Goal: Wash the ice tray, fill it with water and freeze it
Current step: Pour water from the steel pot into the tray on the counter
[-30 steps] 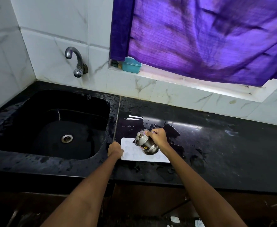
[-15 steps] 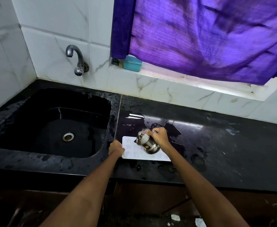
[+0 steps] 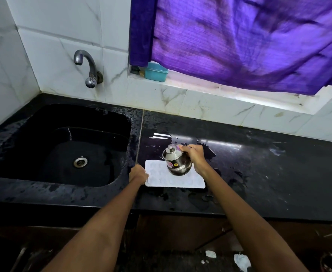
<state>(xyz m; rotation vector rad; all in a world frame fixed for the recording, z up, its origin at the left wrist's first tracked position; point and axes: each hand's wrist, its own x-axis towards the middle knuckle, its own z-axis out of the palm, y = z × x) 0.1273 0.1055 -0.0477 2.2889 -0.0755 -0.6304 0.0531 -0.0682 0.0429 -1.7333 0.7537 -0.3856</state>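
Note:
A white ice tray (image 3: 181,180) lies flat on the wet black counter (image 3: 259,173), just right of the sink. My left hand (image 3: 138,174) grips the tray's left edge. My right hand (image 3: 195,157) holds a small steel jug (image 3: 176,160) with a knobbed lid by its handle. The jug is tilted to the left above the tray. I cannot make out any stream of water, and the jug hides part of the tray's cells.
A black sink (image 3: 67,146) with a steel drain lies at the left, under a wall tap (image 3: 87,69). A teal box (image 3: 155,71) sits on the window ledge below a purple curtain (image 3: 239,40). Puddles lie on the counter around the tray.
The jug has come slightly more upright over the tray. My left hand stays on the tray's left edge, and the tray has not moved.

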